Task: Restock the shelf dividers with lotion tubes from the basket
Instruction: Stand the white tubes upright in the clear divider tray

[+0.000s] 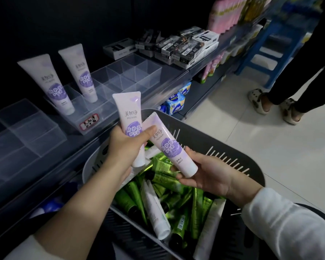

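My left hand (125, 147) grips an upright pink-and-purple lotion tube (129, 111) above the grey basket (240, 156). My right hand (204, 175) holds a second tube of the same kind (169, 145), tilted, cap end down in my fingers. The two tubes touch near my left thumb. The basket holds several green and white tubes (158, 205). On the shelf, two matching purple tubes (51, 85) (83, 74) stand in a clear divider tray (94, 113) with a handwritten label.
More clear dividers (131, 74) stand to the right of that tray and another clear tray (23, 132) to the left. Black-and-white boxes (176, 47) fill the shelf further along. A person's legs (281, 98) and a blue stool (266, 51) are in the aisle.
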A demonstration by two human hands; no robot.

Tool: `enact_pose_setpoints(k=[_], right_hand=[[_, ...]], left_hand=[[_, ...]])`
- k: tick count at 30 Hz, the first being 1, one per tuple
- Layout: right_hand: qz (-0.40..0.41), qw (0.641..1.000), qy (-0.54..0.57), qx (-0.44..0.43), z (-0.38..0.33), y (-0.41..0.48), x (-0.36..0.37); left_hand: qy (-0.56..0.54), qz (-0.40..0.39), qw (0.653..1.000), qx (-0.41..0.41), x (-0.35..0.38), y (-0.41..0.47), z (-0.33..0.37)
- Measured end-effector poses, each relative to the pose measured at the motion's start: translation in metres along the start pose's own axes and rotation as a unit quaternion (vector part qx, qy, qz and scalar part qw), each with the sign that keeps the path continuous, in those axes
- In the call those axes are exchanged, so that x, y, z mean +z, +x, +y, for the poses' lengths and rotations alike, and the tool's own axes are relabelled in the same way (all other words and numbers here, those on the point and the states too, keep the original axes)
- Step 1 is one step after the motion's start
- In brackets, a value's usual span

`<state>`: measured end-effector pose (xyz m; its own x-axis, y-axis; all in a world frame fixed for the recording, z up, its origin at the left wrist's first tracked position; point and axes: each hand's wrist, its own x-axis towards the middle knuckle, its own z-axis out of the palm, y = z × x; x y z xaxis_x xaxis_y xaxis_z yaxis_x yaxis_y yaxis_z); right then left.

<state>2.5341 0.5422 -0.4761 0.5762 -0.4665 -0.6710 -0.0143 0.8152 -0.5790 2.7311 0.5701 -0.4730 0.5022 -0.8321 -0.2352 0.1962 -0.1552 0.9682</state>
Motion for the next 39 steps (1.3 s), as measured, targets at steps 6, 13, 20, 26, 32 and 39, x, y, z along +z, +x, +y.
enact_pose_setpoints(k=[6,13,20,26,32,39], right_hand=[[0.037,0.955,-0.227,-0.187,0.008,0.005,0.028],[0.02,0.868,-0.4,-0.292,0.001,0.013,0.087],[0.014,0.873,-0.358,-0.332,-0.032,0.011,0.131],[0.041,0.903,-0.27,-0.332,-0.074,0.024,0.143],[0.052,0.903,-0.226,-0.361,-0.11,0.041,0.157],[0.047,0.879,-0.242,-0.408,-0.145,0.067,0.175]], left_hand=[[0.098,0.072,0.992,0.047,-0.013,-0.019,0.008],[0.15,0.128,0.977,0.085,-0.044,-0.045,0.015],[0.101,0.125,0.978,0.134,-0.072,-0.043,0.069],[0.029,0.142,0.981,0.129,-0.095,-0.015,0.112],[0.048,0.134,0.976,0.162,-0.1,0.012,0.128],[0.1,0.152,0.967,0.177,-0.104,0.038,0.127]])
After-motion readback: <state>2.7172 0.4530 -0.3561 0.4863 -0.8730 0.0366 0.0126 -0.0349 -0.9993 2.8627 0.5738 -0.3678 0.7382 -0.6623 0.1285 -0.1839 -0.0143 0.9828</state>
